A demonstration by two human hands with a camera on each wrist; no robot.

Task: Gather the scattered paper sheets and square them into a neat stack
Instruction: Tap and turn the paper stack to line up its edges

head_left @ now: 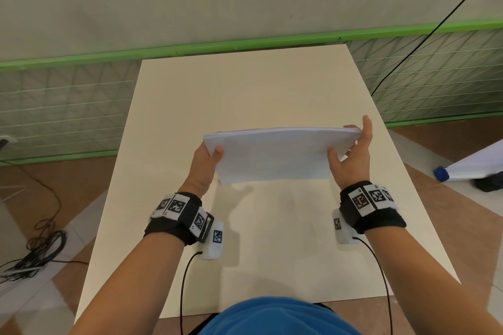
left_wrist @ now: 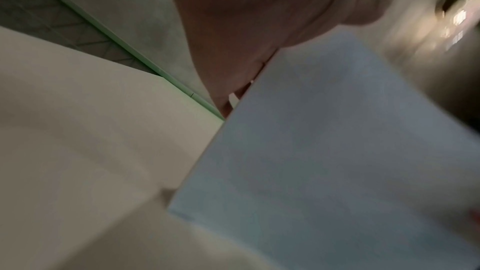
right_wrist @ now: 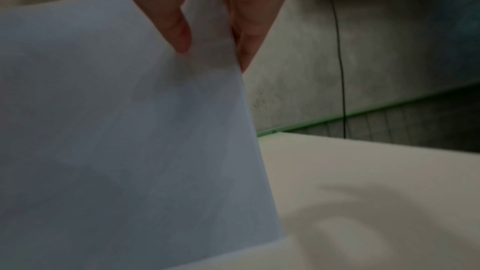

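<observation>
A stack of white paper sheets [head_left: 275,155] stands on its long edge over the middle of the cream table [head_left: 245,90], its lower edge at the tabletop. My left hand [head_left: 206,160] grips the stack's left side, thumb on the near face. My right hand [head_left: 353,149] grips the right side, thumb on the near face and fingers behind. The left wrist view shows the paper stack [left_wrist: 324,151] below my left hand [left_wrist: 246,28], blurred. In the right wrist view my right hand [right_wrist: 207,28] pinches the paper stack [right_wrist: 130,130] near its top corner.
A green-framed mesh fence [head_left: 68,106] runs behind and beside the table. A black cable [head_left: 435,24] hangs at the right. Coiled cables [head_left: 40,247] lie on the floor at the left. A white object with a blue cap [head_left: 441,173] lies at the right.
</observation>
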